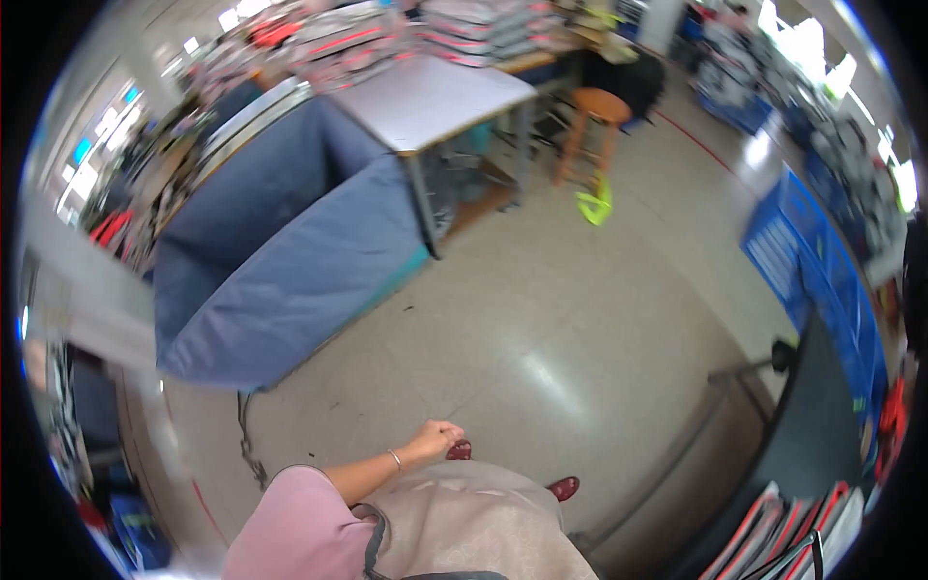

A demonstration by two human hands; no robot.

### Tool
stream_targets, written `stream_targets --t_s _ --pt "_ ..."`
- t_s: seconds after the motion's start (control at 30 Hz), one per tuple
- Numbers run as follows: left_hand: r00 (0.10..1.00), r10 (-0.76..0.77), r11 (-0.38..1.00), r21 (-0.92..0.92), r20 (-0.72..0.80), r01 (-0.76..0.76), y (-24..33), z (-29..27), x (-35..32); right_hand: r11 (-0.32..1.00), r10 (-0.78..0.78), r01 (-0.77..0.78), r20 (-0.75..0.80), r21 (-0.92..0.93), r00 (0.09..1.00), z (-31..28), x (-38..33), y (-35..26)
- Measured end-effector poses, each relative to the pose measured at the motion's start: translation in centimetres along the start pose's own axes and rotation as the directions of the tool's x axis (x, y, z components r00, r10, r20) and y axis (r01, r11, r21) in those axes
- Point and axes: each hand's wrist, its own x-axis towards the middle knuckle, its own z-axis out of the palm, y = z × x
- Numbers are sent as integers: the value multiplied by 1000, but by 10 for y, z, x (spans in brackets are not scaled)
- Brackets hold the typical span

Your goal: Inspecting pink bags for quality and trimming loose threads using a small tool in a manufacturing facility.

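My left hand [434, 440] is held in front of my body, above the floor, with a thin bracelet at its wrist. Its fingers look loosely curled together, and nothing shows in them. It touches no object; the tan apron [464, 517] I wear is just below it, and one of my dark red shoes [460, 450] shows beside the fingertips. My right hand is out of the picture.
Ahead to the left stands a big blue-grey fabric bin [300, 280] beside a white-topped table [435, 101]. Farther back is an orange wooden stool [592, 135]. Blue crates [822, 261] line the right, near a black curved panel [773, 454] with folded grey-and-red pieces [783, 536].
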Motion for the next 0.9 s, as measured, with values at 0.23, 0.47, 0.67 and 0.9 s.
stream_targets --t_s 0.23,0.47,0.67,0.9 --pt "936 -44 890 -440 -350 -123 -8 -129 21 969 210 -155 312 -192 926 117 -2 -63" --pt "962 24 821 -544 -273 -176 23 -138 73 949 13 145 494 -280 869 317 -61 -220" --pt "920 292 953 -5 -261 -304 74 -223 81 555 -530 776 592 -300 608 526 -101 -297" --pt "491 229 921 24 -840 -388 140 -369 58 177 -560 983 827 48 61 783 -307 -416"
